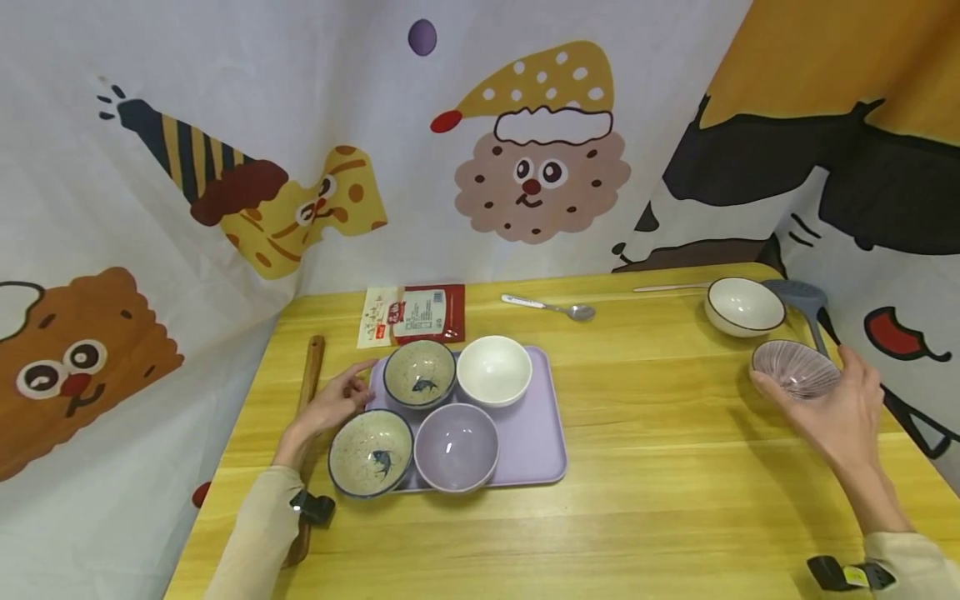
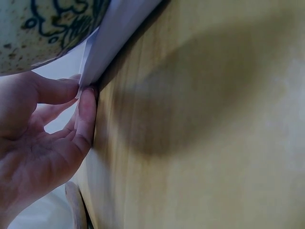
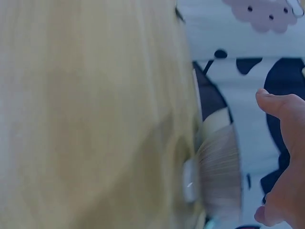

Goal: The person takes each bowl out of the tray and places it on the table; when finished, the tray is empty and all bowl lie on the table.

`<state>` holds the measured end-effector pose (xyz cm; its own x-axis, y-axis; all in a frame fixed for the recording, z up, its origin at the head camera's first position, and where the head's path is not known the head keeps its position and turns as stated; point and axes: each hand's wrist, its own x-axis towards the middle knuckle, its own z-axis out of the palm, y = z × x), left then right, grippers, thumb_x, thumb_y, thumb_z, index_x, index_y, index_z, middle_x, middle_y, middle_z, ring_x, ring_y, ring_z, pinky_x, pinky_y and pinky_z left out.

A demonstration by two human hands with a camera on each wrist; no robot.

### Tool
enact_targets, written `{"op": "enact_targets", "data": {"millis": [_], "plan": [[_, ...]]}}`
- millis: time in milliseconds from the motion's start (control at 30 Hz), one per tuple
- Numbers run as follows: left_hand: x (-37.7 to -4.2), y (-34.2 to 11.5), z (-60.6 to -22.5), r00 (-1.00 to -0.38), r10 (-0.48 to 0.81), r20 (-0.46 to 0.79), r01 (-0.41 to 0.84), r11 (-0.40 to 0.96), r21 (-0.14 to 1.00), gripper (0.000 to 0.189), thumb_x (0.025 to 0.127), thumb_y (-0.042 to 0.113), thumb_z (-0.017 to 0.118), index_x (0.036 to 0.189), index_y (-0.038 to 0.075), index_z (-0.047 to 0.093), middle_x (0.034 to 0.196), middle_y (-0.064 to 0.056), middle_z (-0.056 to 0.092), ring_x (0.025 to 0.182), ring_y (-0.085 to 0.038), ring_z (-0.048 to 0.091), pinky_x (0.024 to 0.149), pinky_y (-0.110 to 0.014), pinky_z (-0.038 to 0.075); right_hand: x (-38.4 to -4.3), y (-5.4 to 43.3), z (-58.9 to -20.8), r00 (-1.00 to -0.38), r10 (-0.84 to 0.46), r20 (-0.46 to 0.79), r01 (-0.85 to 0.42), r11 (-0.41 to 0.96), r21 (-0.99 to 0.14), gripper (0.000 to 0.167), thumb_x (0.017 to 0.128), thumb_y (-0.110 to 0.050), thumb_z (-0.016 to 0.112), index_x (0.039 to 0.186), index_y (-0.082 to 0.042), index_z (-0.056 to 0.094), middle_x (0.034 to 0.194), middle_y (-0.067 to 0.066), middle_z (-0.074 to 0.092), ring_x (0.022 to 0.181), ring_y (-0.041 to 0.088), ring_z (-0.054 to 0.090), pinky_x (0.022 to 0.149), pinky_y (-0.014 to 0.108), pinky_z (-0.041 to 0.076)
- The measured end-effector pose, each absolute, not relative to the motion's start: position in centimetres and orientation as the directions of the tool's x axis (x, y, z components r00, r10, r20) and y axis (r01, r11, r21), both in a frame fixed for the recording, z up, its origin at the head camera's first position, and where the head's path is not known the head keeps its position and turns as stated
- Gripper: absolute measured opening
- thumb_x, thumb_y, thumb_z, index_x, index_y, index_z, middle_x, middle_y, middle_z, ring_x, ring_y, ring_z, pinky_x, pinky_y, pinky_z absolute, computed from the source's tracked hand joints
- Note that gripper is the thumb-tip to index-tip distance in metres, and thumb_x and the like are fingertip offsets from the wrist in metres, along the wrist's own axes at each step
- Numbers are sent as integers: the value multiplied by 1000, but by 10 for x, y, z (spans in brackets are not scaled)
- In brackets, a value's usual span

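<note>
At the left edge of a lilac tray [image 1: 525, 450], my left hand [image 1: 339, 407] pinches the rim between thumb and fingers, as the left wrist view shows [image 2: 52, 124]. Two speckled bowls with blue fish, a rear one [image 1: 420, 367] and a front one [image 1: 367, 458], stand beside a white bowl [image 1: 495, 371] and a lilac bowl [image 1: 456, 450] on the tray; the front speckled one overhangs its edge. Over at the right, my right hand [image 1: 843, 417] is spread above a purple-striped bowl [image 1: 797, 367]. The right wrist view has thumb and fingers apart from that bowl [image 3: 219, 176], which is blurred.
Behind the striped bowl are a dark-rimmed white bowl [image 1: 744, 307] and a grey-blue spatula [image 1: 798, 293]. A spoon [image 1: 551, 307] and a red-and-white packet [image 1: 412, 315] lie at the back. A wooden rod [image 1: 311, 375] lies left of the tray, partly under my left forearm.
</note>
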<state>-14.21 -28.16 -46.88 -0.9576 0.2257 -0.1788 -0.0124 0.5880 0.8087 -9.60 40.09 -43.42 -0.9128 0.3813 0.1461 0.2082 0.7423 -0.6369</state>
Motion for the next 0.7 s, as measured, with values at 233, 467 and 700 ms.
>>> {"op": "enact_targets", "data": {"millis": [233,467,700], "plan": [[-142,-282,-468,-959,226,-174,-7,593,805,59,100,3,56,155,2,36,99,-18,58,80,-21,53,66,-24,47,-102,368,-408,-926,289,244,71,766,-639,109,83,-38,80,161,-2,14,163,31,13,145,55,19,111,77,18],[-143,-282,-470,-958,225,-178,-7,600,800,58,100,3,56,155,2,36,99,-18,58,81,-20,54,67,-24,48,-112,337,-391,-924,162,345,-95,779,-620,106,82,-31,83,159,2,19,161,32,21,149,52,18,118,71,13],[-143,-283,-472,-957,229,-178,-7,595,803,58,100,4,56,154,1,36,99,-17,58,80,-19,54,66,-24,49,-121,303,-374,-950,78,302,-143,752,-643,109,82,-33,83,162,-4,15,163,30,19,149,52,19,115,73,16]]}}
